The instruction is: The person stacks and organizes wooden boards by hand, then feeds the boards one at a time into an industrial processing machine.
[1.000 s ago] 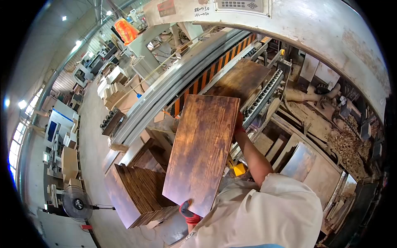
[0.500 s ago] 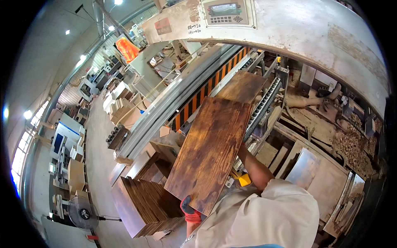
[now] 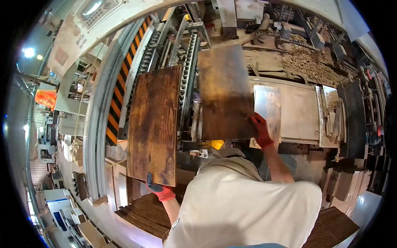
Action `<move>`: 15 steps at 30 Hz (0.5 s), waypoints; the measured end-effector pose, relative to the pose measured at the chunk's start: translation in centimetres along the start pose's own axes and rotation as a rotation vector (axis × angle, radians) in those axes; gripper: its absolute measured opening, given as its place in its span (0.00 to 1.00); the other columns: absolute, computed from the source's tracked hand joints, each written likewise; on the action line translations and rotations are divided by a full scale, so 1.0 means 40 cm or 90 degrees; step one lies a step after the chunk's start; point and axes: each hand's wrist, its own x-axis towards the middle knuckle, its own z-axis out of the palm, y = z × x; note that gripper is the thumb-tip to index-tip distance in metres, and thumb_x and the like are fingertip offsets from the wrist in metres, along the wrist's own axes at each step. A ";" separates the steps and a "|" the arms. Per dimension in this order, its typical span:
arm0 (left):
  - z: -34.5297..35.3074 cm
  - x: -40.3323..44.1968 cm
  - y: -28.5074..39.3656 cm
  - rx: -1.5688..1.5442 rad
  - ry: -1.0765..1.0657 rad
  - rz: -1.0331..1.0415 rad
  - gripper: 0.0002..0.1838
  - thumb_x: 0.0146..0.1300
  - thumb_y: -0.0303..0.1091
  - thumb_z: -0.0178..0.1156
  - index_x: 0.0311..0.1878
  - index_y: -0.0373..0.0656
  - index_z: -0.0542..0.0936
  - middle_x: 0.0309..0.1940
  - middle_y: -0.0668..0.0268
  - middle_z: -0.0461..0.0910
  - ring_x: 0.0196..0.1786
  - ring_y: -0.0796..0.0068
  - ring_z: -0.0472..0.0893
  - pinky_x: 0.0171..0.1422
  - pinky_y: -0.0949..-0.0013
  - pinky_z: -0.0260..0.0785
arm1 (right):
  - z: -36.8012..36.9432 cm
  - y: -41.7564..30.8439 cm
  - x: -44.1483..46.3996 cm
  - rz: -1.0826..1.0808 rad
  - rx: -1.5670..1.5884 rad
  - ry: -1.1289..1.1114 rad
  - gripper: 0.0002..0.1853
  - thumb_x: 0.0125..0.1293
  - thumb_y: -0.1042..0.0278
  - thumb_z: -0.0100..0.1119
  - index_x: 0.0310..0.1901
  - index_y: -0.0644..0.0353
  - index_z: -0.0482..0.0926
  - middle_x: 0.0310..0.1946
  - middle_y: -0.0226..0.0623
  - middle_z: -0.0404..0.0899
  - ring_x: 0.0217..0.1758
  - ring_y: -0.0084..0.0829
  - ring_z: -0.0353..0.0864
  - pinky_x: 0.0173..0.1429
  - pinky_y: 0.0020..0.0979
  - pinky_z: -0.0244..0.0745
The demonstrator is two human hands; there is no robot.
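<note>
My left hand (image 3: 159, 189), in a red glove with dark coating, is closed on the near end of a long brown wood-grain board (image 3: 155, 124), thumb on top. That board reaches forward over the machine's roller track (image 3: 188, 78). To the right, my right hand (image 3: 261, 131), also red-gloved, grips the near right corner of a second brown board (image 3: 225, 91). This second board is raised beside the rollers and slightly blurred. Its far end points toward the machine's inside.
Stacked brown boards (image 3: 142, 215) stand low on the left, with another stack (image 3: 333, 227) at the lower right. A black-and-orange striped rail (image 3: 120, 91) runs along the left. Wood chips (image 3: 306, 62) lie inside the machine, and a pale panel (image 3: 300, 109) sits to the right.
My view has turned right. The second board, earlier on the rollers beyond the first, is now off to the right in my right hand. The left-hand board now lies straighter along the track.
</note>
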 end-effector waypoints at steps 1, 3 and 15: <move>0.007 0.029 -0.005 -0.008 -0.011 -0.021 0.28 0.59 0.43 0.56 0.57 0.31 0.72 0.54 0.55 0.75 0.53 0.60 0.77 0.58 0.59 0.69 | -0.062 0.008 -0.027 0.003 -0.079 0.083 0.17 0.69 0.68 0.54 0.57 0.63 0.74 0.47 0.29 0.79 0.49 0.22 0.76 0.54 0.28 0.72; 0.021 0.075 -0.022 -0.019 -0.031 -0.060 0.27 0.59 0.42 0.56 0.57 0.31 0.71 0.54 0.55 0.75 0.52 0.59 0.77 0.57 0.58 0.70 | -0.179 0.032 -0.077 -0.054 -0.184 0.137 0.17 0.68 0.66 0.56 0.55 0.63 0.76 0.45 0.27 0.80 0.45 0.18 0.75 0.49 0.23 0.71; 0.156 0.116 -0.077 -0.039 -0.081 -0.102 0.23 0.62 0.40 0.52 0.56 0.35 0.73 0.53 0.57 0.77 0.55 0.58 0.77 0.58 0.55 0.71 | -0.808 0.333 -0.205 -0.120 -0.876 0.257 0.13 0.68 0.65 0.50 0.50 0.56 0.78 0.40 0.35 0.80 0.44 0.32 0.77 0.49 0.33 0.70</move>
